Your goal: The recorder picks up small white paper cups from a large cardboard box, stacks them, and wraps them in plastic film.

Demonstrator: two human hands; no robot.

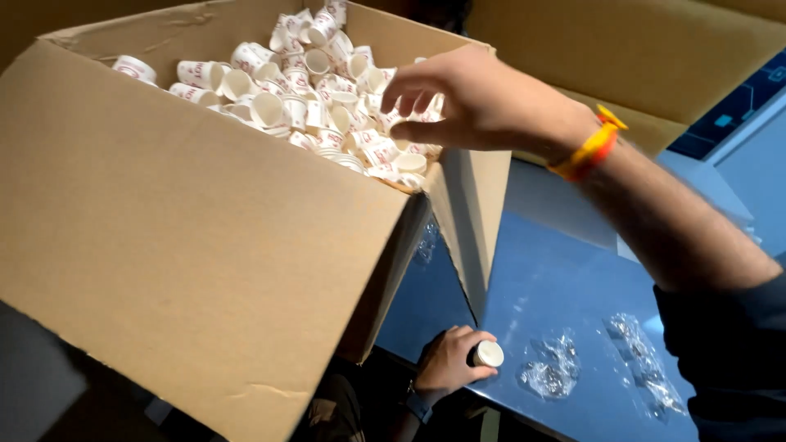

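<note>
A large open cardboard box (188,237) is filled with several small white paper cups with red print (319,90). My right hand (475,102), with an orange and yellow band on its wrist, hovers over the cups at the box's right side. Its fingers are spread and curled downward, and I see nothing in them. Low in the view, my left hand (446,364) grips a white cup or stack of cups (489,354) at the near edge of the blue table (557,278). A dark watch is on that wrist.
Two crumpled clear plastic wrappers (550,368) (643,364) lie on the blue table to the right of my left hand. Another big cardboard box (655,57) stands behind, at the upper right. The open box's flap (471,221) hangs down over the table.
</note>
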